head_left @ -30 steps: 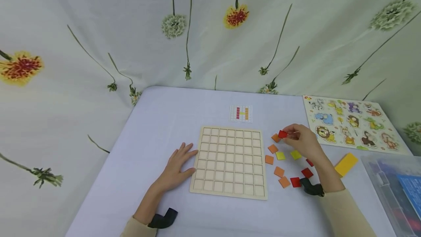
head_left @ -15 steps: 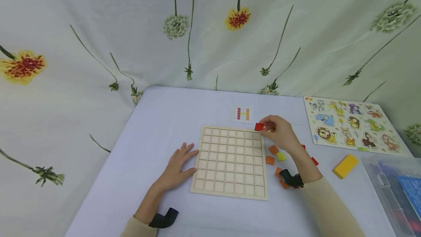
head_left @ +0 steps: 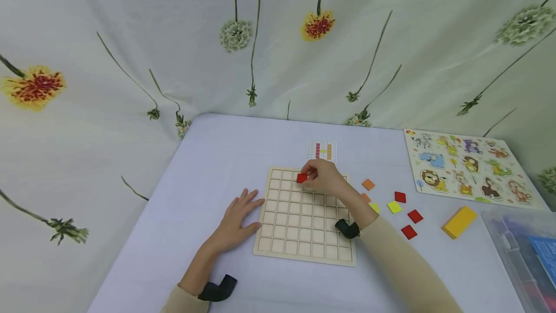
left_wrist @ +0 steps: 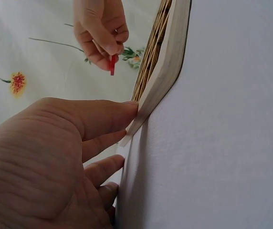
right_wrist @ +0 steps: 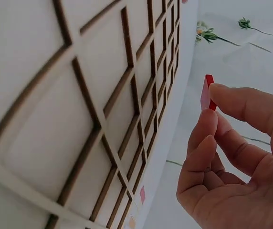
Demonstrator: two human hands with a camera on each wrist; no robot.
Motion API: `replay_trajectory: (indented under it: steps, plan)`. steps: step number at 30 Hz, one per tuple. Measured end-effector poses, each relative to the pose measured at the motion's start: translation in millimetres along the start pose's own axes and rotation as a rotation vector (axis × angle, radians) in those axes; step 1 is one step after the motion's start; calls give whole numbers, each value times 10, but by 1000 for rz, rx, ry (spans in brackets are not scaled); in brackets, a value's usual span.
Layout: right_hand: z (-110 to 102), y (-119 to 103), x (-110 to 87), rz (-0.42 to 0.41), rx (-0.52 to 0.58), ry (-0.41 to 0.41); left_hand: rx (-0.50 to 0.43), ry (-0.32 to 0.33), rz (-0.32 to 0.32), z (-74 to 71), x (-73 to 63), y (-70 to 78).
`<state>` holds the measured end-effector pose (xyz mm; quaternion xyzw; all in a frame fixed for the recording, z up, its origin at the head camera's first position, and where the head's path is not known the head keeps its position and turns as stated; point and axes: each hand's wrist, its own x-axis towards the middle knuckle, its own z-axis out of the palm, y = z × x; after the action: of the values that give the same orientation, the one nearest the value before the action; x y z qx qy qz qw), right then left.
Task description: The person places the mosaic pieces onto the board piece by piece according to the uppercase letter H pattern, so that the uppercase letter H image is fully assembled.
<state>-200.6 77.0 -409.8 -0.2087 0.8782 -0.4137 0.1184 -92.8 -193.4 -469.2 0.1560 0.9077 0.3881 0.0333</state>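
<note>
Right hand (head_left: pixel 323 176): has shifted leftward over the grid board (head_left: pixel 299 221), pinching the red tile (head_left: pixel 301 178).
Clear box (head_left: pixel 514 255): red inside, the rest blurred.
Board: might slide if knocked.
Left hand (head_left: pixel 236 221): fingers spread, thumb touching the board's edge.
Tile: above the far row; a loose pinch might drop it askew.
</note>
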Motion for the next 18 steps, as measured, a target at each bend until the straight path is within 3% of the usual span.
replay_trajectory:
  steps: [7, 18]
  plan:
    - [118, -4, 119, 18, -72, -108, -1, -4, 12, 3, 11, -1]
    - [191, -33, 131, 29, -169, -97, 2, 5, 1, 12, 6, 3]
